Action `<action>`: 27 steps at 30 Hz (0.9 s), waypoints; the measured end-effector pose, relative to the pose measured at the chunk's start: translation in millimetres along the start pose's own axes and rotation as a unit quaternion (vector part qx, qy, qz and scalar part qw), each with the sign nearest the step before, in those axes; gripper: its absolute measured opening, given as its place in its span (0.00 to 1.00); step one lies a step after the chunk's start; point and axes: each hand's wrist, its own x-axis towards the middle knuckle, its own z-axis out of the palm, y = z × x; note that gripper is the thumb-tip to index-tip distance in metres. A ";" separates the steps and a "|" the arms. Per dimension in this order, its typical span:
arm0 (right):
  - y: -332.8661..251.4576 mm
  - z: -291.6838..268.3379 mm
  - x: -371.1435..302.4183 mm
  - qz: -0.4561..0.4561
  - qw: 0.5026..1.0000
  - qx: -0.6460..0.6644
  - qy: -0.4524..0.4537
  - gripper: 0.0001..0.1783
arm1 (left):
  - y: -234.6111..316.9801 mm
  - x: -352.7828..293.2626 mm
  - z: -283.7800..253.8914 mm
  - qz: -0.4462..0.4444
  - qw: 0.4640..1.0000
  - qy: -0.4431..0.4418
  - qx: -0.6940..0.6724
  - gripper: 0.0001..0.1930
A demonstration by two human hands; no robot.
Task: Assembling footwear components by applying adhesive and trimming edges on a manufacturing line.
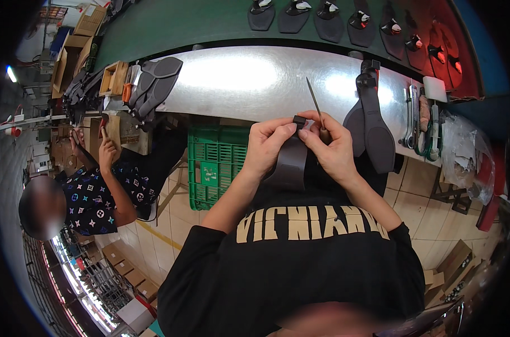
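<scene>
Holding a dark flexible piece (290, 168) just before the near edge of the steel bench (210, 106), hanging toward the body. Showing a small black block (299, 119) at its upper end. Pinching beside the block with the left hand (268, 145), thumb tight to fingers. Closing the right hand (334, 147) likewise on the piece, while trapping a pointed tool (313, 95), aimed tip-first over the bench.

Judged as under way: showing the block at the piece's end; cannot tell if secured. Leaving, by guess, at least this piece to finish.

Seeing overlapping dark soles (380, 143) on the bench's right part, overhanging its near edge; possibly done, without clear proof. Finding more stacked soles (158, 84) at the bench's left end, wrenches (411, 118) at its right. Noting a green crate (210, 168) below the near edge; beyond the far edge, a green belt (170, 28) bearing a row of sandals (329, 22). Glimpsing a co-worker's hand (106, 153) off the left end, gripping a hammer-like tool (104, 122).
</scene>
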 end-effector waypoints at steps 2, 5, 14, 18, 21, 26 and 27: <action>-0.2 2.1 -1.5 -0.004 1.000 0.007 0.000 0.17 | -1.9 -1.3 -3.5 -0.029 0.999 0.000 -0.030 0.12; 0.1 2.5 -2.1 -0.010 1.000 0.005 -0.002 0.17 | 5.2 -4.0 -0.2 -0.046 0.998 0.003 -0.043 0.13; 7.6 1.6 0.2 -0.015 1.000 0.016 0.011 0.16 | -0.6 -8.4 0.8 -0.089 0.993 -0.005 -0.079 0.12; 6.9 -0.4 2.5 0.051 0.996 0.077 0.008 0.14 | -7.9 -8.5 -1.8 -0.077 0.987 -0.036 -0.138 0.15; 11.5 -1.9 2.0 0.065 0.994 0.091 0.006 0.14 | -21.9 -13.2 -8.5 -0.052 0.997 -0.031 -0.047 0.18; 12.2 -2.6 3.9 0.082 0.988 0.129 0.005 0.15 | -17.5 -13.4 6.4 -0.035 0.999 -0.009 0.002 0.18; 11.3 -2.5 4.8 0.088 0.987 0.137 0.008 0.14 | -18.6 -12.7 7.2 -0.037 0.999 -0.010 0.003 0.18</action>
